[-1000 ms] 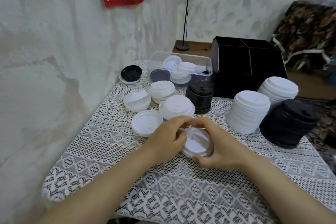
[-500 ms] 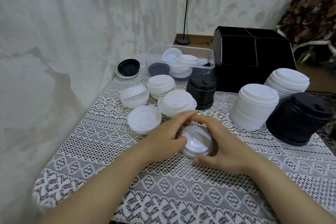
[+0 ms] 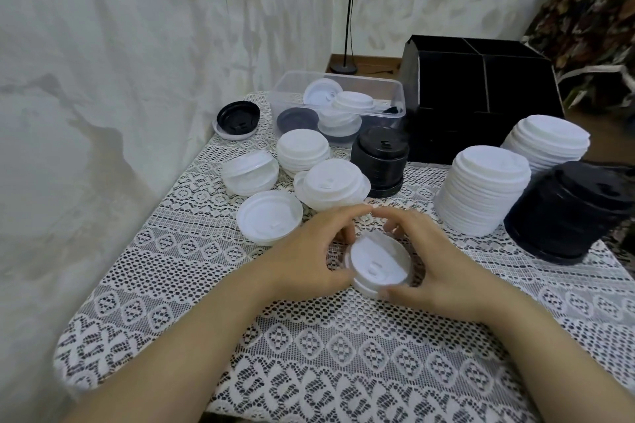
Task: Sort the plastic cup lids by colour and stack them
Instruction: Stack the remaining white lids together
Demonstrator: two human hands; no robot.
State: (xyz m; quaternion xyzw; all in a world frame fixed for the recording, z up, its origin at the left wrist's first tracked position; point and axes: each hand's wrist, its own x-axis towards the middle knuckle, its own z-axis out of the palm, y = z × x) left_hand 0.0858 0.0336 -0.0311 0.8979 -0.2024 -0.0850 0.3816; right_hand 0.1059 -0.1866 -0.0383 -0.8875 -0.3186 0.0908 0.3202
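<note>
A small stack of white lids (image 3: 378, 264) sits on the lace tablecloth between my hands. My left hand (image 3: 309, 257) grips its left side and my right hand (image 3: 436, 264) grips its right side, fingertips nearly meeting behind it. The top lid looks tilted. Loose white lids (image 3: 269, 216) and short white stacks (image 3: 331, 187) lie just beyond. A short black stack (image 3: 379, 161) stands behind them. At the right stand two tall white stacks (image 3: 484, 192) and a tall black stack (image 3: 570, 209).
A clear plastic tub (image 3: 395, 89) at the back holds mixed white and black lids. A black divided box (image 3: 481, 93) stands to its right. A black lid on a white one (image 3: 237, 118) lies near the wall at the left. The table's front edge is near me.
My hands have stayed around the white lids and shifted slightly. The top lid now sits tilted on the small stack. The camera has dipped a little.
</note>
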